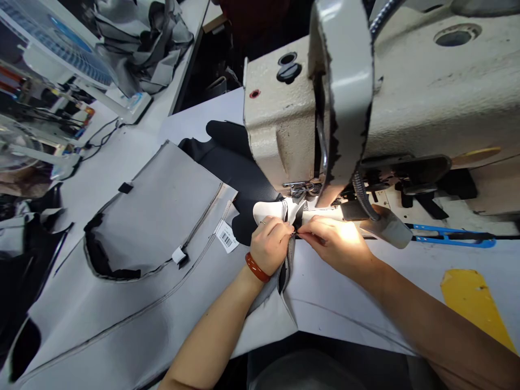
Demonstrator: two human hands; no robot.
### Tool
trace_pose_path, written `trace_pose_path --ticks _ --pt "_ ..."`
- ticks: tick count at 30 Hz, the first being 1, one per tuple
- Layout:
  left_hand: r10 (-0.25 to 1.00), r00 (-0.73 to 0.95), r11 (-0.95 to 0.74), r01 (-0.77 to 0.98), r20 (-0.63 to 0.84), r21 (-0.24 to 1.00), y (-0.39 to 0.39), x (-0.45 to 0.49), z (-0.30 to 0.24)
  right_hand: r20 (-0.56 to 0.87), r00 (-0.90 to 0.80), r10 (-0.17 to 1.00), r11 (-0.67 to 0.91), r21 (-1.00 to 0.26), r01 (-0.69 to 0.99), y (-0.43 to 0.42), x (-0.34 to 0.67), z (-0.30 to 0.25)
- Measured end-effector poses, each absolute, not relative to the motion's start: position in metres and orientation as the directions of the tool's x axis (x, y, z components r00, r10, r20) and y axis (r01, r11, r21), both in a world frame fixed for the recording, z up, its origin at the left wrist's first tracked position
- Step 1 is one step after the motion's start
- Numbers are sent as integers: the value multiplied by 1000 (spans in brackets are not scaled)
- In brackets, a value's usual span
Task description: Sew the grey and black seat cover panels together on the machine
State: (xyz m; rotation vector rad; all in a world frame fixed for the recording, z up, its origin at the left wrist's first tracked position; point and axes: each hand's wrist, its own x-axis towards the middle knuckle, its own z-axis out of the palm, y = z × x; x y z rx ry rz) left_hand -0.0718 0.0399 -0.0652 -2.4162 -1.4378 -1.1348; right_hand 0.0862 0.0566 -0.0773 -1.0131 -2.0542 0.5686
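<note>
My left hand [271, 245], with a brown bracelet at the wrist, is closed on the seam edge of a large grey-backed fabric piece [154, 195]. Close beside it, the fingertips of my right hand [339, 241] pinch the same edge under the lamp's bright spot. Both sets of fingertips nearly meet just in front of the needle area of a cream sewing machine [280, 130]; the exact grip is partly hidden. The fabric spreads to the left, with stitched seams and a white barcode label [226, 236]. Its black side [227, 157] shows behind.
Blue thread snips [450, 236] lie right of the machine's base. A yellow piece [475, 303] is on the table at right. At back left stand a white fan [77, 49] and a heap of grey fabric pieces [142, 43]. Dark fabric [28, 265] lies at far left.
</note>
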Motion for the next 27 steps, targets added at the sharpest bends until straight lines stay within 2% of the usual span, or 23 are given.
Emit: trace_pose_path --ticks 4,8,15,17,22,24,27 --pt "704 268 -546 797 658 260 40 -71 -66 421 -458 783 607 -677 417 59 91 -76" --pt "698 269 -545 801 664 248 40 -71 -67 338 -507 792 565 -721 402 62 94 -70" --pt "664 310 -557 812 680 174 40 -71 -67 264 -446 855 437 -831 346 64 87 -72" --pt "646 327 -571 807 690 153 40 -71 -68 176 -463 869 358 -870 340 65 85 -71" --pt "624 366 -593 797 690 114 39 -70 -68 -194 -533 823 -17 -948 319 73 84 -65" --pt "623 366 -588 802 691 106 39 -70 -67 -219 -555 802 -45 -950 310 75 82 -65" --pt "629 338 -563 819 700 109 40 -68 -65 -168 -568 805 29 -946 322 73 78 -67"
